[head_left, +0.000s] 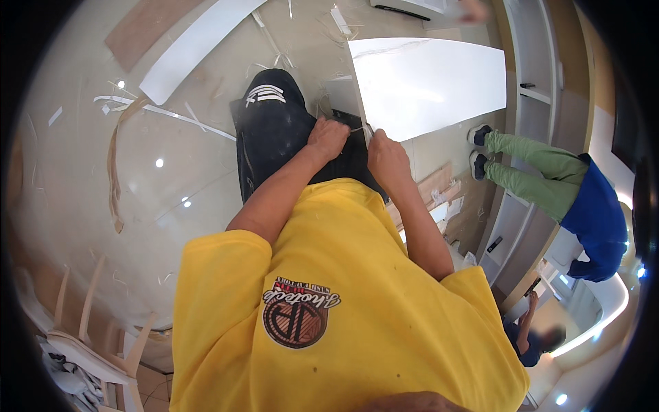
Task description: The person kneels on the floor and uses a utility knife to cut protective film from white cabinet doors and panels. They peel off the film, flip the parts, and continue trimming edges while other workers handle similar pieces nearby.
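Observation:
A glossy white panel (432,86) with faint grey veining lies in front of me, its near left corner close to both hands. My left hand (329,138) is closed in a pinch, and a thin pale strip (356,128) runs from its fingertips toward that corner. At the panel's left edge, my right hand (389,162) is closed around a slim dark tool (369,128), whose kind is too small to make out. Fingers hide most of the tool. My dark trouser leg (271,130) is bent just left of the hands.
A long white board (195,48) and a brown board lie at the far left. Cut strips (175,117) and a brown ribbon-like piece (112,168) litter the floor. At right, a person in green trousers (542,165) stands by white shelving (535,55). A wooden chair (89,343) is lower left.

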`<state>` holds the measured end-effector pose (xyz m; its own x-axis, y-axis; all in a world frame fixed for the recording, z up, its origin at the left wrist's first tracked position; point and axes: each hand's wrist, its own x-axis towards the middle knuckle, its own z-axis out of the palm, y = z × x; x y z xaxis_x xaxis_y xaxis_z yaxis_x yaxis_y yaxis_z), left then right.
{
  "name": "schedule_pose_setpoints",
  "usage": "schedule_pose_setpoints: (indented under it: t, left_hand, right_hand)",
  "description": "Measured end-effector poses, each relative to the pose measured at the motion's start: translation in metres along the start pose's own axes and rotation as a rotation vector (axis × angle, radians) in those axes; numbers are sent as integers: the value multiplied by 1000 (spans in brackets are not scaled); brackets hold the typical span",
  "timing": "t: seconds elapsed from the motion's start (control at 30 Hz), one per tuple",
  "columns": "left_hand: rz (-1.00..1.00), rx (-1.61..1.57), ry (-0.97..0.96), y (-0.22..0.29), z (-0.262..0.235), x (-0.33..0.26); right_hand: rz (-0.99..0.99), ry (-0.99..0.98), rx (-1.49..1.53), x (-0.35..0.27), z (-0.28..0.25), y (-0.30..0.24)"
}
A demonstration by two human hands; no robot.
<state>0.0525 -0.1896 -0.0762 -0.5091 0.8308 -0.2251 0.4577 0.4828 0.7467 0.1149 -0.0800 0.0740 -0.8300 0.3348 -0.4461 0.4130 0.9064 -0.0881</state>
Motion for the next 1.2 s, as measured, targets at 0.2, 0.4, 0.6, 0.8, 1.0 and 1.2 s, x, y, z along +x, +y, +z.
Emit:
schedule_pose_setpoints:
  t: [0.2, 0.4, 0.6, 0.8, 1.0, 1.2]
  left_hand:
    - [19, 64, -92, 0, 13, -5]
    - [30, 105, -83, -3, 10, 1]
    - [27, 161, -209, 5, 7, 0]
    - [28, 202, -227, 2, 2, 5]
    - [10, 215, -283, 8, 5, 5]
    - [-284, -357, -64, -34, 2, 5]
  right_hand:
    - [31, -35, 17, -6, 5, -3]
    - [17, -16, -7, -10, 5, 4]
    - [35, -43, 23, -15, 10, 2]
    - [45, -53, 24, -25, 6, 5]
    - [50, -25, 80, -24, 20, 5]
    - [72, 120, 299, -34, -9, 15]
